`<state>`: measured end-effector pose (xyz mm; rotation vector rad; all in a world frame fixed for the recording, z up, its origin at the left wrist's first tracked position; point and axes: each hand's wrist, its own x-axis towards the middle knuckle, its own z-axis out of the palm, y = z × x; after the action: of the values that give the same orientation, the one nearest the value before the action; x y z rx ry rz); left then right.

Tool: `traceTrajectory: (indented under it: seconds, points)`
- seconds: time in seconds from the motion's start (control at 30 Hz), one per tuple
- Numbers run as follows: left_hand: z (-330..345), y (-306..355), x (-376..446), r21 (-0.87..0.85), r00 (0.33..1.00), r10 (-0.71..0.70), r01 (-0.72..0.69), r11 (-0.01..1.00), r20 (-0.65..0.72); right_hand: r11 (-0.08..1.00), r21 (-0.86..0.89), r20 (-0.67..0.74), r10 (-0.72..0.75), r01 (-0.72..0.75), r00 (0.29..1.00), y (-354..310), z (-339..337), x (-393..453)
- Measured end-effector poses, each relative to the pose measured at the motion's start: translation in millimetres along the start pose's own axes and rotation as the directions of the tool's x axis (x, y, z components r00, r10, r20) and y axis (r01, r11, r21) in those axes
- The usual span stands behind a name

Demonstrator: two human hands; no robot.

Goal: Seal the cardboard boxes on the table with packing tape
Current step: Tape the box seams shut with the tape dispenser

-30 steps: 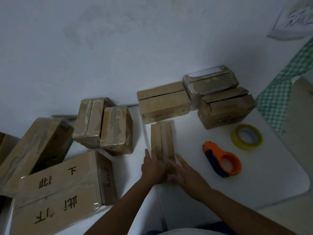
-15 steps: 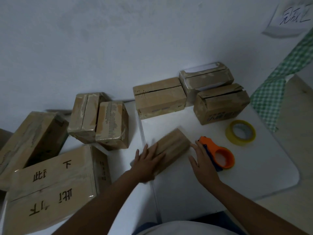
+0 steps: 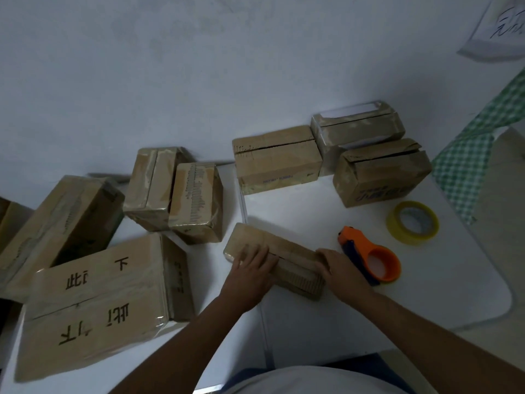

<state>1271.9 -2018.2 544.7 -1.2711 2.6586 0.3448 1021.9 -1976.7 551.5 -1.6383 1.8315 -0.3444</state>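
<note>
2 hands [image 3: 295,271] on 1 small box [image 3: 255,241], 1 dispenser [image 3: 369,254]

Small box [image 3: 274,258] turned from lengthwise, end toward wall, to crosswise, right end now just beside tape dispenser [image 3: 369,255]. Left hand [image 3: 251,268] moved from box's near end onto its left half, fingers flat on top. Right hand [image 3: 342,270] shifted from table onto box's right end, next to dispenser.

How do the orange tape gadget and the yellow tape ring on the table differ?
The orange dispenser stands on edge beside the right hand; the yellow tape roll lies flat, farther away. The dispenser has a dark blue part; the roll is plain yellow. Both sit untouched on the white table.
</note>
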Motion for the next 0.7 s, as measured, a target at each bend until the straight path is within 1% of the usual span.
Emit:
traceTrajectory:
  seconds: [0.1,0.17,0.27,0.33,0.4,0.47,0.5,0.57,0.6,0.63,0.7]
  points:
    - [-4,11,19,-0.052,1.0,0.011,-0.011,0.999,-0.012,0.995,0.097,-0.037,0.036,-0.033,0.999,11,6,-27]
    - [-6,19,33,-0.08,1.0,0.012,-0.011,0.997,0.017,0.986,0.161,-0.03,0.037,-0.031,0.999,11,9,-39]
    - [-5,28,45,-0.1,0.995,0.006,0.004,0.995,0.103,0.984,0.172,0.024,-0.048,0.043,0.999,0,13,-45]
    - [-3,31,43,-0.104,0.994,0.01,0.001,0.995,0.112,0.982,0.177,-0.001,-0.069,0.068,0.998,-4,11,-44]
    - [1,31,33,-0.129,0.995,0.037,-0.025,0.991,0.097,0.972,0.236,-0.089,-0.003,0.024,0.996,-1,5,-42]
    - [8,27,18,-0.13,0.993,0.077,-0.065,0.989,0.092,0.96,0.277,-0.215,0.101,-0.038,0.971,11,-3,-43]
    - [12,25,10,-0.114,0.99,0.095,-0.083,0.99,0.1,0.963,0.264,-0.28,0.137,-0.061,0.95,19,-8,-43]
    - [19,22,-2,-0.075,0.985,0.115,-0.106,0.992,0.131,0.974,0.184,-0.38,0.193,-0.131,0.904,35,-17,-41]
    - [22,21,-4,-0.058,0.982,0.12,-0.112,0.992,0.146,0.971,0.146,-0.392,0.232,-0.189,0.89,42,-20,-39]
    - [23,21,-5,-0.044,0.981,0.122,-0.116,0.992,0.151,0.96,0.127,-0.367,0.28,-0.251,0.887,46,-24,-35]
    - [23,22,-2,-0.039,0.981,0.122,-0.118,0.992,0.149,0.93,0.137,-0.248,0.365,-0.34,0.898,50,-28,-27]
